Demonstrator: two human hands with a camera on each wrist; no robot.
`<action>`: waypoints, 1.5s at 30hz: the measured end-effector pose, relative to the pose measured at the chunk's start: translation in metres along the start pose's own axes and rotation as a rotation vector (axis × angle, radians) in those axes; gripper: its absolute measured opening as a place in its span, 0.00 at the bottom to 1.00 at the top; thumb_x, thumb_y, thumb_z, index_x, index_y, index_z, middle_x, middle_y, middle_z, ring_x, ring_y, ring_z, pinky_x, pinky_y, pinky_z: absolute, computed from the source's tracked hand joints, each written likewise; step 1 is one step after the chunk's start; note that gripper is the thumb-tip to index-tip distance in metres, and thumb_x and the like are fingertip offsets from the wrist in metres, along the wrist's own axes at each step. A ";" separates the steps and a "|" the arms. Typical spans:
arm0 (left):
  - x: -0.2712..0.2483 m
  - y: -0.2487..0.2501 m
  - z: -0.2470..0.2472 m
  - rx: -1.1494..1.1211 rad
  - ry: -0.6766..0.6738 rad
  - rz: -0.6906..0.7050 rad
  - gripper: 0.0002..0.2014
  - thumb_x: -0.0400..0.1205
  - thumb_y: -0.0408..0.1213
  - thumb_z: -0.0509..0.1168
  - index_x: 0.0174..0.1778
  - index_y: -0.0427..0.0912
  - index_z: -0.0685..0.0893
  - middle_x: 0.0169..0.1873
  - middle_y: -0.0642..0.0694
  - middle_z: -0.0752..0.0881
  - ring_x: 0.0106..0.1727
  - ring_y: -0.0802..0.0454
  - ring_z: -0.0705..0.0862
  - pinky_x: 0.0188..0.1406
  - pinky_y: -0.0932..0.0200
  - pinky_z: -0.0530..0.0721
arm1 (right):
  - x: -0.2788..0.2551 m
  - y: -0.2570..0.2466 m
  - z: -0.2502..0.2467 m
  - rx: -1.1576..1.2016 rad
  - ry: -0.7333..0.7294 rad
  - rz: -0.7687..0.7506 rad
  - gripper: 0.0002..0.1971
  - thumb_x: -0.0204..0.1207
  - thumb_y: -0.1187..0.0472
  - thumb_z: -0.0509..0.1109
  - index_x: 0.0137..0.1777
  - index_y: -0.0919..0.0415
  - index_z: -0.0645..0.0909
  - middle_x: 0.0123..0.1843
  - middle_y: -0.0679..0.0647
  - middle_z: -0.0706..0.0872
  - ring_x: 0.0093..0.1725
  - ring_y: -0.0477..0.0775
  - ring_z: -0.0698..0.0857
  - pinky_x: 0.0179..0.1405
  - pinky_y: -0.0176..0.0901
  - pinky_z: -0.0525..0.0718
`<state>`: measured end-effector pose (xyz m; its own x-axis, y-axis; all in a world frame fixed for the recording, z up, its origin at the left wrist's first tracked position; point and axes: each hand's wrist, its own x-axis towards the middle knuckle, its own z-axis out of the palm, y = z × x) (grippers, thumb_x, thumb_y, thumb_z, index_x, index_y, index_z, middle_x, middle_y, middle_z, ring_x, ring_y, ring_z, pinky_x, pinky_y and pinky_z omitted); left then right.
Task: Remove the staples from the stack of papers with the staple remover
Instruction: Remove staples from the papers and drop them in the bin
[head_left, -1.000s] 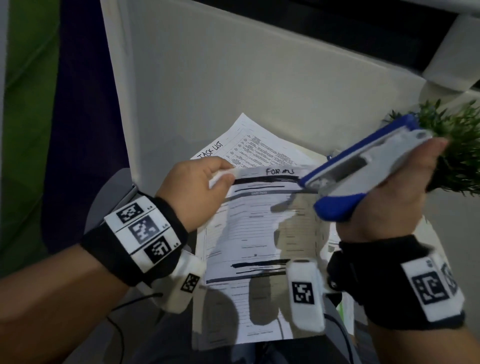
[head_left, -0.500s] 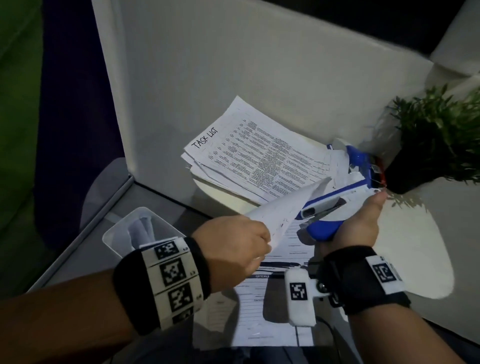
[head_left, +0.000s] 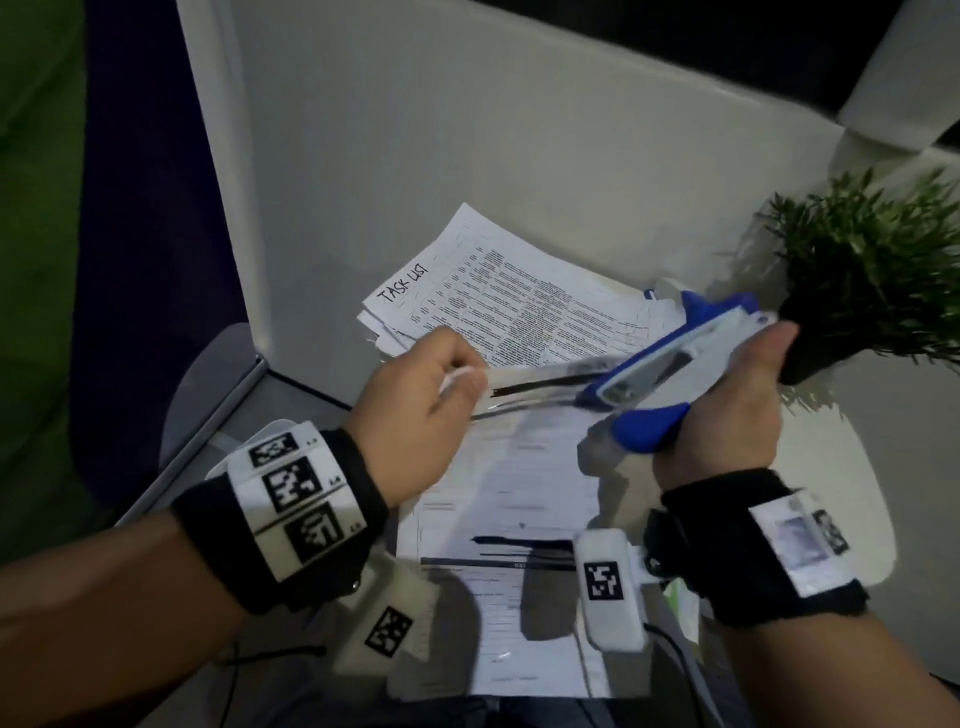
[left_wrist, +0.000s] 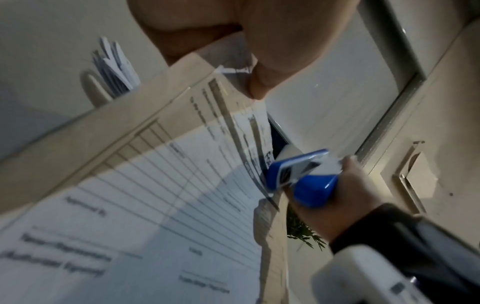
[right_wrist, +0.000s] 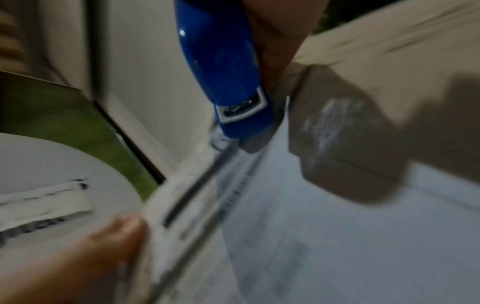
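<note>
My left hand (head_left: 421, 410) pinches the top left corner of a stapled form (head_left: 519, 499), holding its top edge raised over my lap. My right hand (head_left: 727, 410) grips a blue and white staple remover (head_left: 670, 374), its nose at the form's top right corner. The left wrist view shows the form (left_wrist: 155, 195) from below, my thumb (left_wrist: 259, 82) on its corner and the remover (left_wrist: 301, 174) at its far edge. In the right wrist view the remover's blue tip (right_wrist: 239, 111) touches the blurred paper edge (right_wrist: 197, 185). No staple is visible.
A second paper stack headed "TASK LIST" (head_left: 498, 296) lies on the white table (head_left: 415, 156) beyond my hands. A potted green plant (head_left: 872, 280) stands at the right, close to my right thumb. A clear plastic tray (head_left: 228, 457) sits partly hidden under my left wrist.
The form's top edge, folded down half a second ago, is back up and held flat. My right hand has brought the remover's nose leftward to the form's top right corner again.
</note>
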<state>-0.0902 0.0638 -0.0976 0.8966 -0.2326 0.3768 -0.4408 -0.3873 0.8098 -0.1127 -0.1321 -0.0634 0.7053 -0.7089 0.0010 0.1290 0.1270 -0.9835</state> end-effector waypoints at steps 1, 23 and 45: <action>0.002 0.001 -0.002 -0.010 -0.004 -0.002 0.04 0.80 0.43 0.59 0.41 0.51 0.77 0.31 0.57 0.81 0.34 0.62 0.78 0.33 0.67 0.74 | -0.003 -0.009 0.004 -0.019 -0.007 -0.085 0.47 0.66 0.17 0.51 0.72 0.52 0.78 0.60 0.46 0.87 0.57 0.52 0.86 0.61 0.38 0.79; -0.006 0.029 -0.011 -0.103 0.022 0.040 0.02 0.77 0.45 0.60 0.40 0.53 0.76 0.32 0.54 0.83 0.36 0.60 0.79 0.32 0.69 0.76 | -0.029 -0.020 0.045 -0.249 -0.317 -0.616 0.33 0.66 0.18 0.48 0.35 0.49 0.70 0.26 0.36 0.79 0.28 0.35 0.77 0.30 0.27 0.74; 0.001 0.034 -0.020 0.175 -0.143 0.072 0.15 0.65 0.53 0.74 0.25 0.56 0.73 0.21 0.56 0.75 0.27 0.59 0.75 0.27 0.64 0.72 | -0.058 -0.016 0.064 -0.092 -0.438 -0.697 0.24 0.77 0.27 0.53 0.38 0.47 0.73 0.27 0.35 0.78 0.30 0.32 0.76 0.33 0.24 0.72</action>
<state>-0.1030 0.0682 -0.0611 0.8527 -0.3849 0.3531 -0.5154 -0.5106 0.6882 -0.1116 -0.0487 -0.0362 0.6945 -0.2674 0.6679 0.5931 -0.3126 -0.7420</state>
